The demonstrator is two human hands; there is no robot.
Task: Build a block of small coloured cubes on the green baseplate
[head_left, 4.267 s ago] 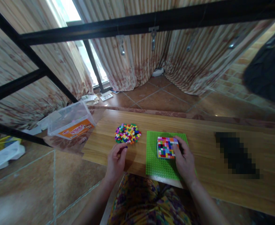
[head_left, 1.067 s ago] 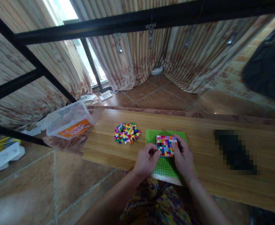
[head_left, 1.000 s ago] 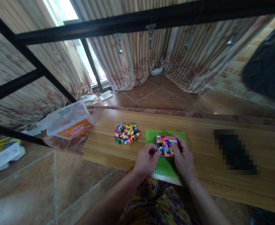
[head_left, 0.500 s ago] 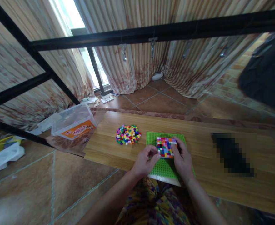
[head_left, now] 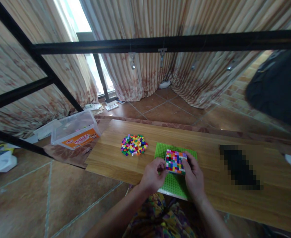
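A multicoloured block of small toy bricks (head_left: 175,161) is held just over a green studded baseplate (head_left: 174,185). My right hand (head_left: 194,170) grips the block from its right side, thumb on top and fingers behind the far right corner. At the block's left edge, my left hand (head_left: 154,173) is closed, its fingers curled and thumb brought in. Whatever those fingers pinch, if anything, is too small or hidden to make out. To the left of the baseplate lies a heap of loose toy bricks (head_left: 134,144) in many colours.
Everything stands on a long wooden table (head_left: 105,155). Left of it on the floor is a clear plastic box (head_left: 73,129) with an orange label. A blurred-out dark object (head_left: 241,167) lies at the right. A black metal frame (head_left: 110,46) crosses before the curtains.
My left hand has shifted slightly down and left at the block's edge. My right hand still holds the block. The whole view has tilted a little.
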